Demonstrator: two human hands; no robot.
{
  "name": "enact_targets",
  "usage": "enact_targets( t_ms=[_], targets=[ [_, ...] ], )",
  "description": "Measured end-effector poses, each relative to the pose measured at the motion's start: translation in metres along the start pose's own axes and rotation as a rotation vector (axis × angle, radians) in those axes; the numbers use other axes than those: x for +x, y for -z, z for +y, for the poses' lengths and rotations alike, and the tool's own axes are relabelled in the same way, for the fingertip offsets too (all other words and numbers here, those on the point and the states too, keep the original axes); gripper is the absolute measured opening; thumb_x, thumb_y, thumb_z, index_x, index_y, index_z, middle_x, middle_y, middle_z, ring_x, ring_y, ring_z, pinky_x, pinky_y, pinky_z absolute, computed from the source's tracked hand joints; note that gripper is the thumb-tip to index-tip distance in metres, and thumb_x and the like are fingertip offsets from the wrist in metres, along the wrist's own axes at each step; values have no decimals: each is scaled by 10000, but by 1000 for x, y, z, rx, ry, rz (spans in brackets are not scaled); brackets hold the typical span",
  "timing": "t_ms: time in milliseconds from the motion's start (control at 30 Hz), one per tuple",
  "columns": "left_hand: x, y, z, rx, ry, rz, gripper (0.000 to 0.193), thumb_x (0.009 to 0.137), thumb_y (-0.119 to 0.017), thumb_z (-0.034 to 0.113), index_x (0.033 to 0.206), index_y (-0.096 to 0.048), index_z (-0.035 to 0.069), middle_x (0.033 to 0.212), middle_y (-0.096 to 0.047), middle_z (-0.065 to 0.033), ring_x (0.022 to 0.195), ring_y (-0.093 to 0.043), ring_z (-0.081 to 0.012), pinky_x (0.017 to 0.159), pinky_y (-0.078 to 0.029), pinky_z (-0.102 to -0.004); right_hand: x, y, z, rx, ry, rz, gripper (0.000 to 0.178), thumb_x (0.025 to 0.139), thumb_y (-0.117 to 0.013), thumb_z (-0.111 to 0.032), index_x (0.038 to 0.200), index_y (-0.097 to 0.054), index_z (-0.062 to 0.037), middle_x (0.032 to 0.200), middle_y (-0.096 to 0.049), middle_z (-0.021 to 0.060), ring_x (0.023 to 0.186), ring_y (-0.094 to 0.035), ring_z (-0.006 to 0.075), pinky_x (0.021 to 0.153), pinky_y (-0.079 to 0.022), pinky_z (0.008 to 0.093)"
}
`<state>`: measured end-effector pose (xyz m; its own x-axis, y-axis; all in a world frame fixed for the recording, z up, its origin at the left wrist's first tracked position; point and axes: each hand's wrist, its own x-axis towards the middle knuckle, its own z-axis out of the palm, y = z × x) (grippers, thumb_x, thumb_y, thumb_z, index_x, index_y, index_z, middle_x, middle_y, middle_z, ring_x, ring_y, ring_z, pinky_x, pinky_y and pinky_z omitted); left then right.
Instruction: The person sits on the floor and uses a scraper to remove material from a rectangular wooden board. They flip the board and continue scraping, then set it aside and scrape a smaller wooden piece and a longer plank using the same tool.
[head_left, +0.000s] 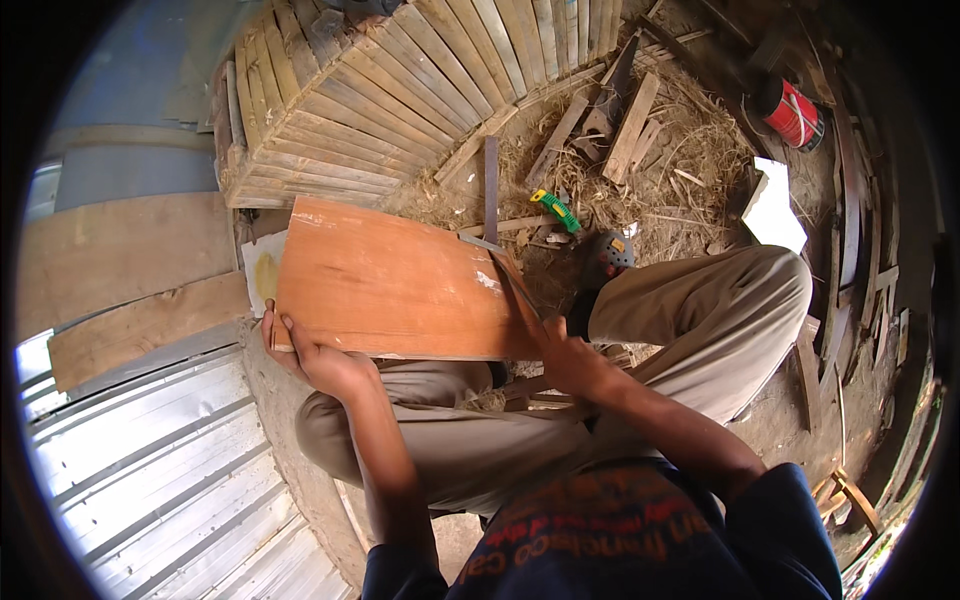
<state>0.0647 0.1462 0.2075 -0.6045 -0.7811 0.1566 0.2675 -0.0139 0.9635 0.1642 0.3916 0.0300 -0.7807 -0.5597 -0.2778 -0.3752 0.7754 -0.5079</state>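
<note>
A broad orange-brown wooden board lies tilted across my legs, with worn pale patches near its right end. My left hand grips its near left corner, the thumb over the face and the fingers along the left edge. At the board's right end, my right hand is closed around a long-bladed tool. Its narrow, dark brown blade points away from me along that end. The handle is hidden in my fist, and I cannot make out the tool's exact kind.
Slatted wooden panelling curves across the far left. Beyond my shoe lie a green and yellow handled tool, loose planks and straw-like shavings. A red can and a white sheet are at right; corrugated metal is at left.
</note>
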Motion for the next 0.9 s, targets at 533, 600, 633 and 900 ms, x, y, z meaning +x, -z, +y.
enact_targets(
  t_ms=[533, 600, 633, 900],
  targets=[
    [-1, -3, 6, -9, 39, 34, 345, 963, -574, 50, 1300, -509, 92, 1362, -530, -111, 1238, -534, -282, 1056, -474, -457, 7, -33, 18, 79, -146, -125, 555, 877, -565, -113, 1354, -406, 122, 1028, -568, 441, 939, -695, 483, 700, -616, 451],
    [-4, -4, 5, -8, 20, 15, 336, 960, -568, 44, 1289, -524, 98, 1378, -524, -100, 1250, -523, -278, 1074, -456, -454, 15, -35, 23, 250, -316, -129, 536, 893, -560, -126, 1353, -413, 106, 1072, -550, 436, 955, -694, 468, 702, -616, 451],
    [-4, -5, 5, -4, 10, 10, 336, 959, -563, 39, 1288, -526, 95, 1383, -525, -98, 1255, -521, -278, 1077, -454, -454, 22, -32, 27, 340, -471, -117, 533, 899, -560, -136, 1356, -415, 97, 1100, -540, 433, 960, -693, 460, 701, -615, 451],
    [-5, -3, 7, 8, -11, -39, 330, 961, -506, -15, 1277, -537, 74, 1406, -528, -91, 1272, -526, -279, 1090, -453, -456, 15, 14, 60, 400, -16, -299, 508, 926, -563, -182, 1350, -478, 86, 1212, -547, 438, 1036, -641, 548, 891, -561, 480]
  ],
)
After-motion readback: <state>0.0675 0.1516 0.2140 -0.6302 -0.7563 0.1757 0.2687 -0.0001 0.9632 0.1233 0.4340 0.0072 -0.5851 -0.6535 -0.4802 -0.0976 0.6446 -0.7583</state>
